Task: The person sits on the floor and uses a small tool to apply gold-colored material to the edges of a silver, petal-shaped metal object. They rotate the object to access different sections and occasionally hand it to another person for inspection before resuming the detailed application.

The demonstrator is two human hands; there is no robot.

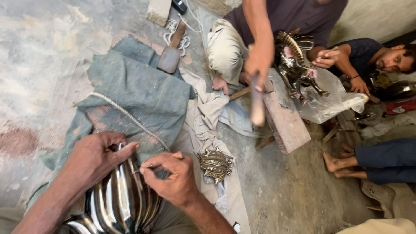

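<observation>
My left hand [96, 158] presses down on a shiny ribbed metal piece [117, 199] that rests in my lap. My right hand [171, 180] pinches a thin tool with a wooden end [177, 154] against the top of that piece. A small ornate brass casting [215, 164] lies on pale cloth just right of my right hand. Both hands sit close together at the piece's upper rim.
A grey-green cloth [138, 91] with a rope [125, 115] covers the floor ahead. A wooden mallet [171, 50] lies beyond it. Opposite, another person's hand holds a wooden handle [257, 104] above a wooden block [284, 119], beside a dark metal figure [294, 65]. Bare feet [342, 167] lie at right.
</observation>
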